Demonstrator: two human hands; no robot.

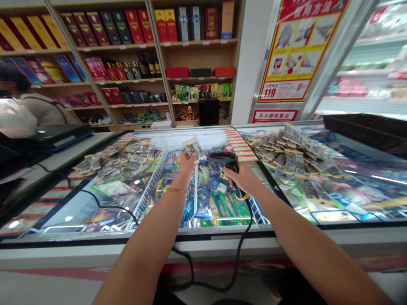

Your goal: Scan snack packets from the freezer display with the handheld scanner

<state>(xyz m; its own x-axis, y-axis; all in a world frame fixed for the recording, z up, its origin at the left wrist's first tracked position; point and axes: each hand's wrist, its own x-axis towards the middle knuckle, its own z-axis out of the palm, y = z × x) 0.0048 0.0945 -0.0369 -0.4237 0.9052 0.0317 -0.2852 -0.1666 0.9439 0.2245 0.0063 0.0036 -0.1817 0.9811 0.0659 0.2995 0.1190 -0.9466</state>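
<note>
My left hand (pixel 188 162) pinches a small snack packet (pixel 194 148) with a clear, dark-filled front and a tan edge. To its right, my right hand (pixel 239 178) is wrapped around the handle of a black barcode scanner (pixel 223 159), its head turned toward the packet. A black cable (pixel 240 250) runs down from the scanner's grip and over the freezer's front edge. Both hands are above the chest freezer's open middle, where bagged frozen goods (pixel 219 199) lie in white wire baskets. Whether the scanner's trigger is pressed is hidden.
Similar packets lie piled on the glass lids, one pile (pixel 124 156) at left and another (pixel 292 152) at right. A dark tray (pixel 365 131) rests at the far right. Shelves of boxes (pixel 121 25) line the back. A person (pixel 41 106) is near the counter at far left.
</note>
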